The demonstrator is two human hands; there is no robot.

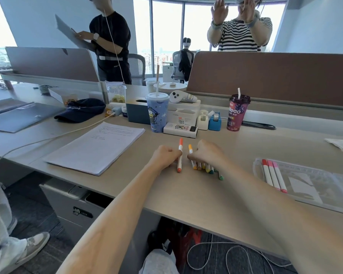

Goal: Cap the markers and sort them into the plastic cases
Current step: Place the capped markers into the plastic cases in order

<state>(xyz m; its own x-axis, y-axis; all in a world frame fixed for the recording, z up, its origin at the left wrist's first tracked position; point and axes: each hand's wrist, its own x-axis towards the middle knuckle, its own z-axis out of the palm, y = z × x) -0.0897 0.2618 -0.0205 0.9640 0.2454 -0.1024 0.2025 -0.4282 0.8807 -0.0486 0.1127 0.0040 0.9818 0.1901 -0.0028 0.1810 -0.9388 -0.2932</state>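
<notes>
My left hand (pixel 165 156) pinches an orange marker (pixel 180 155) near its middle, its capped end pointing away from me. Beside it my right hand (pixel 206 153) holds a yellow-orange marker (pixel 191 150) and covers a row of several markers (pixel 208 169) lying on the desk. Their yellow, brown and green ends stick out under the fingers. To the right lies a clear plastic case (pixel 309 182) holding three capped red and pink markers (pixel 273 176).
A paper stack (pixel 97 147) lies left of the hands. Behind them stand a blue cup (pixel 157 112), a white box (pixel 180 130), tape dispensers (pixel 214 120) and a purple cup (pixel 237 113). Two people stand beyond the desk dividers. The desk edge (pixel 166 212) runs close below.
</notes>
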